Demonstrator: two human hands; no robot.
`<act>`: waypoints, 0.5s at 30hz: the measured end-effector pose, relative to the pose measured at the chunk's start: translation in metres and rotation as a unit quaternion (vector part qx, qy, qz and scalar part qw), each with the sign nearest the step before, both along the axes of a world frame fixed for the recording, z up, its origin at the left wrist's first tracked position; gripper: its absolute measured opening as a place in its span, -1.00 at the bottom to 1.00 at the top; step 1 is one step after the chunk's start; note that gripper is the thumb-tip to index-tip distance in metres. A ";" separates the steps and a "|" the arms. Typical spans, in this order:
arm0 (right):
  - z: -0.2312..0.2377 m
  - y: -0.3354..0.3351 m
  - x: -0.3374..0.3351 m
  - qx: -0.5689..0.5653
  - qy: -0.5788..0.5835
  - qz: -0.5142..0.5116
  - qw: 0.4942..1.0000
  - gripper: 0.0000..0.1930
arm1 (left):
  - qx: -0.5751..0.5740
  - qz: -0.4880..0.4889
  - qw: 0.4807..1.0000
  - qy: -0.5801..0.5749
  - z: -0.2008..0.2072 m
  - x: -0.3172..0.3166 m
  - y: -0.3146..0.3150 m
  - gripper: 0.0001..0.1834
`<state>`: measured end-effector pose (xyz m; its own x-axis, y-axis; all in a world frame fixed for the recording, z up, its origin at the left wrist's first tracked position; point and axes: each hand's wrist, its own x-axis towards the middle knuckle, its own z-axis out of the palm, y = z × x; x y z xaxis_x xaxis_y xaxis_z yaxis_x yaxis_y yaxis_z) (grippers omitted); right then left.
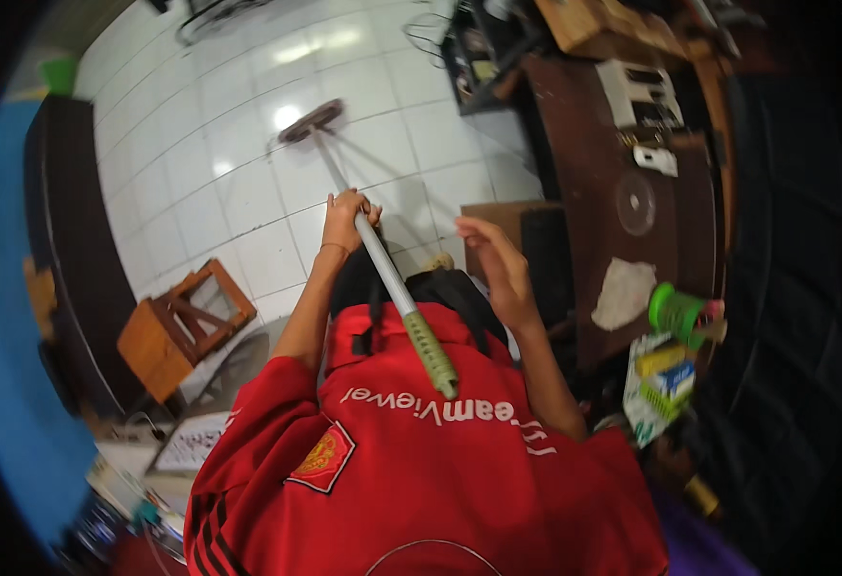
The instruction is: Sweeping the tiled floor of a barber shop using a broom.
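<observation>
A push broom (388, 270) slants from the floor up toward my chest. It has a grey pole, a green grip (430, 353) at the near end and a wide brownish head (311, 122) on the tiles; whether the head carries bristles or a pad I cannot make out. My left hand (348, 219) is closed round the middle of the pole. To the right of the pole and apart from it, my right hand (500, 264) hangs in the air with its fingers stretched out and nothing in them. The green grip lies over my red shirt.
White tiled floor (248, 192) spreads ahead. A wooden stool (191, 326) and a long dark cabinet (71, 221) stand left. On the right, a brown table (575, 154) bears a clear disc (636, 203), a whitish cloth (625, 293) and a green container (675, 312). A cardboard box (498, 219) stands beside it.
</observation>
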<state>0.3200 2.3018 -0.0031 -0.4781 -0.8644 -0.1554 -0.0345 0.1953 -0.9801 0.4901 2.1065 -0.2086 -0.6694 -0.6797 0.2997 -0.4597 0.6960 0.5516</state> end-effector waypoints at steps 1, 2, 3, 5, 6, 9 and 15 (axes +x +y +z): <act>-0.031 0.013 -0.001 0.075 0.046 -0.081 0.993 -0.54 | 0.114 -0.103 0.987 -0.050 -0.002 -0.002 0.008 -0.74; -0.065 0.028 -0.001 0.138 0.099 -0.137 0.976 -0.58 | 0.180 -0.194 0.957 -0.122 -0.005 -0.005 0.014 -0.76; -0.098 0.047 0.006 0.191 0.098 -0.184 0.959 -0.59 | 0.147 -0.272 0.944 -0.116 -0.006 -0.008 0.026 -0.82; -0.159 0.098 0.022 0.274 0.038 -0.280 0.919 -0.56 | 0.135 -0.326 0.925 -0.142 -0.010 -0.017 0.038 -0.84; -0.184 0.127 0.030 0.306 0.055 -0.333 0.890 -0.54 | 0.128 -0.379 0.906 -0.139 -0.009 -0.018 0.042 -0.82; -0.233 0.223 0.041 0.411 0.062 -0.513 0.751 -0.44 | 0.136 -0.429 0.871 -0.197 -0.003 -0.015 0.050 -0.83; -0.282 0.319 0.011 0.569 0.098 -0.532 0.620 -0.17 | 0.095 -0.475 0.838 -0.252 0.018 -0.025 0.079 -0.79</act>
